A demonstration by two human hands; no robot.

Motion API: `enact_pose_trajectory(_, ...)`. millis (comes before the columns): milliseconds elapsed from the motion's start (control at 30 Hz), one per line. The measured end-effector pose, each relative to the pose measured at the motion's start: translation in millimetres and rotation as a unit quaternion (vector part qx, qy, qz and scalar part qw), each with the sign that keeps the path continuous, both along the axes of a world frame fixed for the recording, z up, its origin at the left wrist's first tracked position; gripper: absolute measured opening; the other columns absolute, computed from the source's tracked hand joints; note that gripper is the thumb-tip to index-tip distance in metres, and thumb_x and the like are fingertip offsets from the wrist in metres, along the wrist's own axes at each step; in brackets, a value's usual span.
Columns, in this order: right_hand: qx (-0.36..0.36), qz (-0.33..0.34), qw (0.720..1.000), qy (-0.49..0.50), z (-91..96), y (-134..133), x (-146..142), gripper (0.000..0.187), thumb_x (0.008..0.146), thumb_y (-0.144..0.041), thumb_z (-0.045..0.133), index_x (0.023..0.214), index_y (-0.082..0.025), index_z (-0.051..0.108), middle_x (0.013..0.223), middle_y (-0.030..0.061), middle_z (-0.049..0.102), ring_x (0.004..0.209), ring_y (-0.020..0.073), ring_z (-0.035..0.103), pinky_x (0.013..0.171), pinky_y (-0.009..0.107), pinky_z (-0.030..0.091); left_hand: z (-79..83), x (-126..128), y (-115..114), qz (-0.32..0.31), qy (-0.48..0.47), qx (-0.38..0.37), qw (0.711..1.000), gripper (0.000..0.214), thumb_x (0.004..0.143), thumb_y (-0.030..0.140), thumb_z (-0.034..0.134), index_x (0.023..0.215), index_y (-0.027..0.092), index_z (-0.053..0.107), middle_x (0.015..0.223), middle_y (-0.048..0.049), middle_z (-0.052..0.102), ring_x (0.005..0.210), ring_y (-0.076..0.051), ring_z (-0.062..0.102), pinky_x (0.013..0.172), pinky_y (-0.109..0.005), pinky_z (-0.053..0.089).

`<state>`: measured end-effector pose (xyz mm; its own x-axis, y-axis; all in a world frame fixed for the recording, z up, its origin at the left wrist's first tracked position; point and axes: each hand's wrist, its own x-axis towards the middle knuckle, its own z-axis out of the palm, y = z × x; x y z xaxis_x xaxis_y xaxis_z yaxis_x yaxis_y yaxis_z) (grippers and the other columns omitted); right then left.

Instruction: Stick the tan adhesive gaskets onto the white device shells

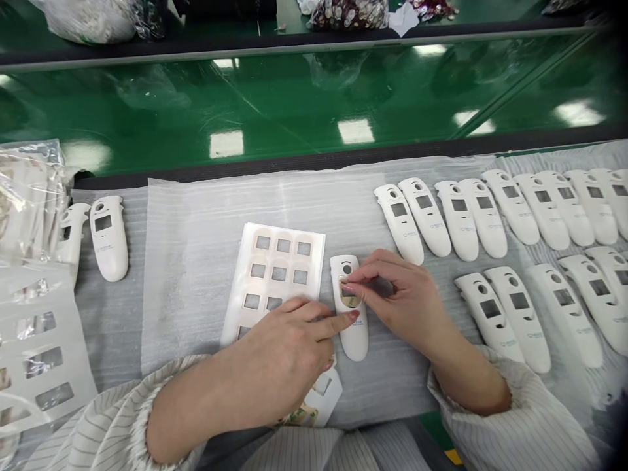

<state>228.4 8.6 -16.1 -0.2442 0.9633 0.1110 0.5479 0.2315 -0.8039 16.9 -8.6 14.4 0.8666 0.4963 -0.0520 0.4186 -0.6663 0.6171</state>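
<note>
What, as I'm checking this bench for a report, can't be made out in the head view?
Head view:
- Lower part of the white cut-out sheet: hidden by the left hand.
- Edges of the tan patch on the white plastic shell: hidden by the right hand.
- Blue print on the shells: too small to read.
- Clear bag at the top: cut off by the frame edge.

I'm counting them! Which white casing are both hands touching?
The white casing between the left hand and right hand, with a brownish patch on it; every other casing lies away from them.
</note>
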Motion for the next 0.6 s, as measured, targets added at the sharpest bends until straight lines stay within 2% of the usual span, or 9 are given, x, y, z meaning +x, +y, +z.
enact_pose_trajectory(200,0.003,-0.009,1.0,-0.026,-2.6,-0.6,-1.6,0.009,0.084,-0.016,0.065,0.077,-0.022,0.064,0.08,0.0016,0.057,0.072,0.0154,0.057,0.057,0.03,0.048,-0.6,-0.6,-1.3,0.0,0.002,0.003,1.0,0.019,0.09,0.013,0.055,0.103,0.018,0.068,0.137,-0.0043,0.058,0.111,-0.023,0.057,0.095,-0.041,0.045)
enact_pose_trajectory(433,-0.009,0.015,1.0,-0.016,-3.0,1.9,-0.1,0.011,0.084,-0.013,0.064,0.078,-0.021,0.061,0.084,0.0017,0.055,0.077,0.0153,0.055,0.063,0.03,0.048,-4.4,-0.4,0.2,-0.012,0.016,0.007,1.0,0.018,0.09,0.013,0.054,0.1,0.015,0.068,0.138,-0.0026,0.057,0.11,-0.021,0.055,0.099,-0.039,0.042)
enact_pose_trajectory(600,-0.029,0.034,0.999,0.013,-4.5,2.1,3.2,0.011,0.084,-0.013,0.064,0.078,-0.021,0.061,0.085,0.0013,0.054,0.077,0.0143,0.055,0.063,0.029,0.046,-3.3,-1.1,-1.0,-0.012,0.027,0.012,0.999,0.017,0.089,0.014,0.055,0.08,0.015,0.069,0.138,0.0008,0.057,0.108,-0.018,0.053,0.099,-0.037,0.041)
